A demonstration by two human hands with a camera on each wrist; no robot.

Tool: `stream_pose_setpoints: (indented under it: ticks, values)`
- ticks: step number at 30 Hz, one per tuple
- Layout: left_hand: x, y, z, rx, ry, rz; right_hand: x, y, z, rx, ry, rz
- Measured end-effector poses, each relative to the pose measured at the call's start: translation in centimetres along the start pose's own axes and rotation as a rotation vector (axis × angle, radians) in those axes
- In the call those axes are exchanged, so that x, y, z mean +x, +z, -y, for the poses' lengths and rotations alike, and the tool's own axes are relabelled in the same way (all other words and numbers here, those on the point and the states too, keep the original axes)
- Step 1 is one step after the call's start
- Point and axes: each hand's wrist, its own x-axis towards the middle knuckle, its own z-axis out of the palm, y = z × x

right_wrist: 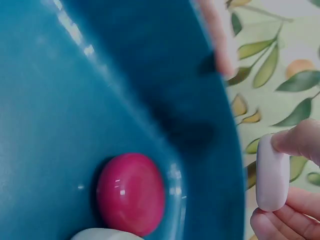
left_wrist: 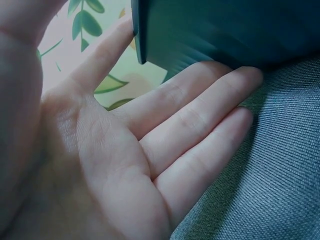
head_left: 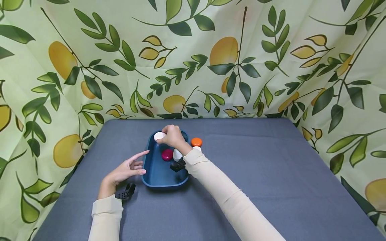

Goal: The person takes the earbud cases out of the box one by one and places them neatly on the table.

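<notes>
A blue tray (head_left: 164,186) stands on the table, and my right hand (head_left: 174,135) reaches over its far end. Between thumb and fingers the right hand pinches a smooth white disc (right_wrist: 272,172), which shows edge-on in the right wrist view. A glossy magenta round piece (right_wrist: 131,194) lies on the tray's floor, with a white piece (head_left: 177,155) beside it, partly hidden by the right wrist. My left hand (head_left: 125,171) is at the tray's left side, fingers spread and extended. Its index fingertip is right at the rim, while the other fingers lie near the tray's outer wall.
Just outside the tray's right side, an orange round piece (head_left: 196,142) sits on the grey cloth-covered table (head_left: 256,174). Another white piece (head_left: 197,148) is next to it, partly covered by the right sleeve. A leaf-and-fruit patterned curtain (head_left: 193,67) surrounds the table's back and sides.
</notes>
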Motion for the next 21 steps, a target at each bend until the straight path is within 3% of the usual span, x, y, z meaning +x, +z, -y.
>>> stream_pose_setpoints:
  ticks: [10, 21]
  values:
    - [0.1, 0.1, 0.1, 0.006, 0.006, 0.006, -2.1, -2.7, -1.1, 0.079, -0.142, -0.011]
    - [0.0, 0.1, 0.1, -0.005, 0.012, -0.004, -4.1, -5.6, -4.4, 0.094, -0.159, -0.022]
